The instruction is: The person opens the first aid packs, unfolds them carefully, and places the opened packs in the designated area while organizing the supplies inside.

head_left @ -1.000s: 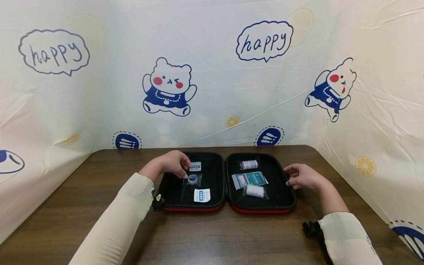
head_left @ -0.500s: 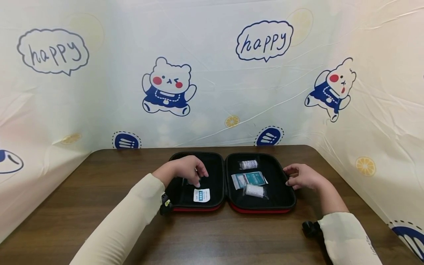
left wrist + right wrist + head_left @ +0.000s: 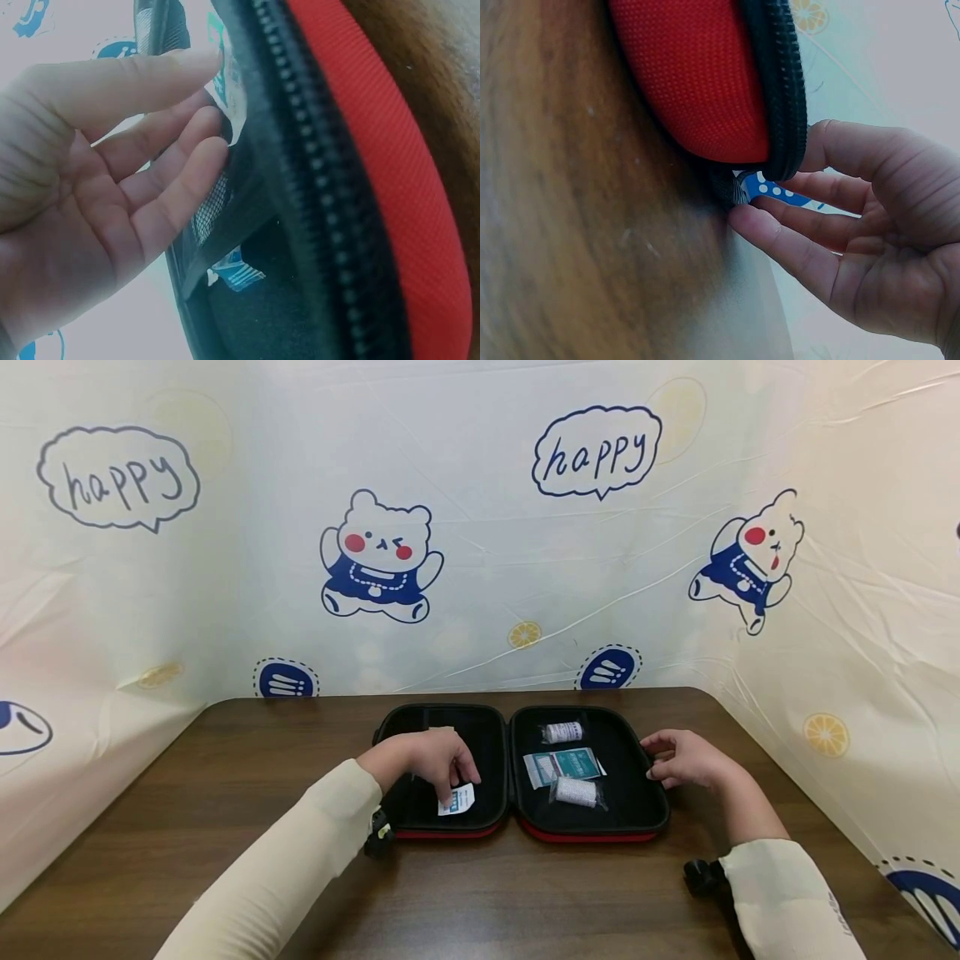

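Note:
An open zip case (image 3: 487, 828), black inside and red outside, lies flat with two halves. In its left half, my left hand (image 3: 442, 762) pinches a small white packet with blue print (image 3: 457, 800), thumb and fingertips at its far edge. The left wrist view shows the left hand (image 3: 127, 157) beside the zipped rim, thumb over a white and green packet (image 3: 234, 97). My right hand (image 3: 686, 760) holds the right half's outer edge. In the right wrist view, the right hand's (image 3: 885, 225) fingers curl about the zipped rim (image 3: 786, 97).
The right half holds a wrapped white roll (image 3: 576, 792), teal-and-white packets (image 3: 573, 764) and a smaller wrapped roll (image 3: 562, 732). A mesh pocket (image 3: 212, 206) shows inside the case. The brown wooden table (image 3: 525, 902) meets a printed curtain (image 3: 480, 568) behind.
My left hand has moved right and nearer, from the clear-bagged ring-shaped roll to the white packet, which is now tilted. The roll is hidden behind it. My right hand has stayed put.

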`<move>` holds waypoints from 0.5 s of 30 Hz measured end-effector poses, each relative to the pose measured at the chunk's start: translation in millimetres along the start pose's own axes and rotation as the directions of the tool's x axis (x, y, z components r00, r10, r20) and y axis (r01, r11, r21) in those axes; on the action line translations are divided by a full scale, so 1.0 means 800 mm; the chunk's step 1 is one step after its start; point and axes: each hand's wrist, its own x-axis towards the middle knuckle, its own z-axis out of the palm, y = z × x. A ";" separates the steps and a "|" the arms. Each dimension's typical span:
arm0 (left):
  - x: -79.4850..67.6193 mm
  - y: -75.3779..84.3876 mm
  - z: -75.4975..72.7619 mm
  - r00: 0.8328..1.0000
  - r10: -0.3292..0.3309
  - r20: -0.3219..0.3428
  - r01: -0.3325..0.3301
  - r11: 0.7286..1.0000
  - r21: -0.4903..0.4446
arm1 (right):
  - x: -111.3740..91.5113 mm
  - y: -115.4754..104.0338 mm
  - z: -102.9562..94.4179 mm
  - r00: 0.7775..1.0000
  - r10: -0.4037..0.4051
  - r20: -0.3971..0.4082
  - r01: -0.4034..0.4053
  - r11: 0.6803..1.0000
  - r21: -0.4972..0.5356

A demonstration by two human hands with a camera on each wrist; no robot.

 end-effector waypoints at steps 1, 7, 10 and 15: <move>0.000 0.001 0.001 1.000 -0.003 0.003 0.003 1.000 0.004 | 0.000 0.000 0.000 1.000 0.002 0.000 -0.002 1.000 0.001; 0.000 0.004 0.005 0.999 -0.023 0.023 0.023 1.000 0.006 | 0.000 0.000 0.000 1.000 0.006 -0.002 -0.006 1.000 -0.001; -0.001 0.005 0.006 0.998 -0.049 0.037 0.050 0.999 -0.019 | 0.000 0.000 0.000 1.000 0.006 -0.004 -0.006 1.000 -0.002; 0.000 0.005 0.010 0.996 -0.073 0.043 0.076 0.996 -0.047 | 0.000 -0.001 0.000 1.000 0.011 -0.009 -0.011 1.000 -0.005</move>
